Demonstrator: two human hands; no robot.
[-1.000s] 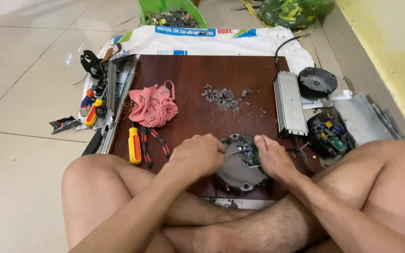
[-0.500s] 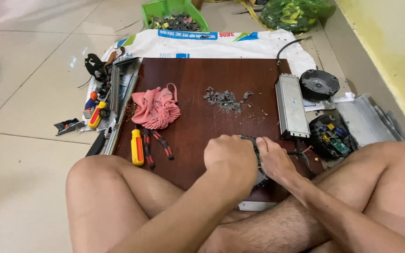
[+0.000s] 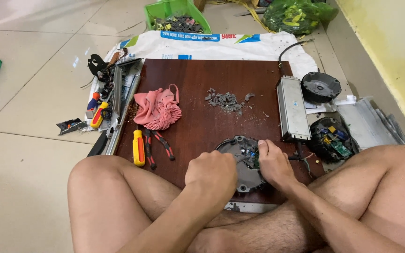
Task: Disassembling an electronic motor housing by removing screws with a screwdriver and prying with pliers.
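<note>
- Tiled floor, dark wooden board (image 3: 202,84) on it.
- Left hand (image 3: 212,178) has shifted back left, fist closed over round grey housing (image 3: 240,154) at board's near edge.
- Right hand (image 3: 273,164) pinches its wiring; housing now uncovered.

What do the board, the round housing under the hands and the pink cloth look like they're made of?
Board: wood or wood laminate, dark reddish-brown with a slight sheen. Round housing: probably cast metal, dull grey and matte. Pink cloth: soft woven or knitted fabric, crumpled into folds.
</note>
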